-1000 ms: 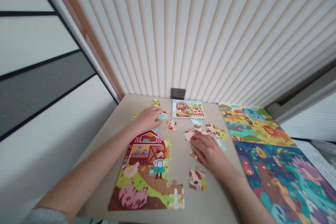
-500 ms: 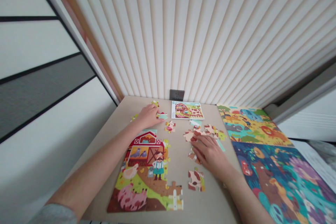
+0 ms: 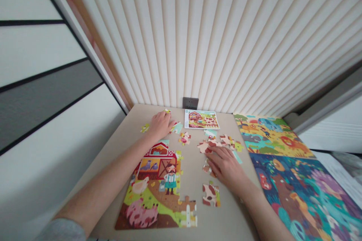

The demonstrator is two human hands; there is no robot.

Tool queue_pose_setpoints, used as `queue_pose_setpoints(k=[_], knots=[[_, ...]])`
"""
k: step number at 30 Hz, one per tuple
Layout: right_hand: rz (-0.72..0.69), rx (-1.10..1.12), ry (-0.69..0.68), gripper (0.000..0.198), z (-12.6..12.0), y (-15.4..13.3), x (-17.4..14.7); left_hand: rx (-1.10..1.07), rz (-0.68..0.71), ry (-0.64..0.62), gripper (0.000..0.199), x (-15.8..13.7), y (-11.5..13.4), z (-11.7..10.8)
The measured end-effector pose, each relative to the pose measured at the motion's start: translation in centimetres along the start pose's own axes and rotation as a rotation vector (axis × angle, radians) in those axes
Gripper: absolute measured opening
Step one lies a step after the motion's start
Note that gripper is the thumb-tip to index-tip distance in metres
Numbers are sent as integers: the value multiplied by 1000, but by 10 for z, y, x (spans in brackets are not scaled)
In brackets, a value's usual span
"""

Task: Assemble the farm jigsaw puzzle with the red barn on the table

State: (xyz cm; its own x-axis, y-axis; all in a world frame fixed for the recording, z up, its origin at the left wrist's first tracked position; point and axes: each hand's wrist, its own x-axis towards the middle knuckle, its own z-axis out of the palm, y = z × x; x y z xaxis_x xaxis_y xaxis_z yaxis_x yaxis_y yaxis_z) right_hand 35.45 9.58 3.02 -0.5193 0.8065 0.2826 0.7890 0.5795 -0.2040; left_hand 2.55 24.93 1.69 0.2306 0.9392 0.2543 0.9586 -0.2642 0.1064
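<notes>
My left hand (image 3: 160, 125) reaches to the far left of the table, fingers forward and thumb apart. Its thumb side touches a light blue and red puzzle piece (image 3: 176, 127). By its fingertips a green and yellow piece (image 3: 167, 111) partly shows. Close by lies a pink-snouted cow-face piece (image 3: 184, 138). My right hand (image 3: 225, 162) rests palm down with fingers stretched over brown-and-white cow pieces (image 3: 203, 147), hiding some of them. Between my forearms is the partly joined farm puzzle (image 3: 152, 192), showing a barn, a farmer and a pig.
A picture card (image 3: 202, 119) of the farm leans near the wall below a black socket (image 3: 190, 102). One loose cow piece (image 3: 210, 194) lies nearer me. Two finished puzzles, a savanna scene (image 3: 271, 135) and a dark blue forest scene (image 3: 304, 196), lie on the right.
The light blue and red piece by my left thumb has turned and shifted slightly. The cow-face piece has moved a little right and nearer. My right hand stays in place.
</notes>
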Motion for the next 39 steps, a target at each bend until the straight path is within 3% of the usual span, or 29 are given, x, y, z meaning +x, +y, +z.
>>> queue_pose_setpoints(k=[8,13,20,24,30,39], knots=[[6,24,-4,27,1,-1,1,-7,-61,-34,46,23,-33,12],[10,13,-9,27,1,-1,0,-28,-89,-38,39,27,-38,14],[4,6,-2,27,1,-1,0,-44,-181,-53,64,42,-42,15],[10,20,4,27,2,-1,0,-69,-221,-77,60,53,-46,20],[2,20,11,28,3,-1,0,-155,-195,-84,54,57,-54,22],[1,4,-13,27,1,-1,0,-391,-85,-65,77,45,-67,23]])
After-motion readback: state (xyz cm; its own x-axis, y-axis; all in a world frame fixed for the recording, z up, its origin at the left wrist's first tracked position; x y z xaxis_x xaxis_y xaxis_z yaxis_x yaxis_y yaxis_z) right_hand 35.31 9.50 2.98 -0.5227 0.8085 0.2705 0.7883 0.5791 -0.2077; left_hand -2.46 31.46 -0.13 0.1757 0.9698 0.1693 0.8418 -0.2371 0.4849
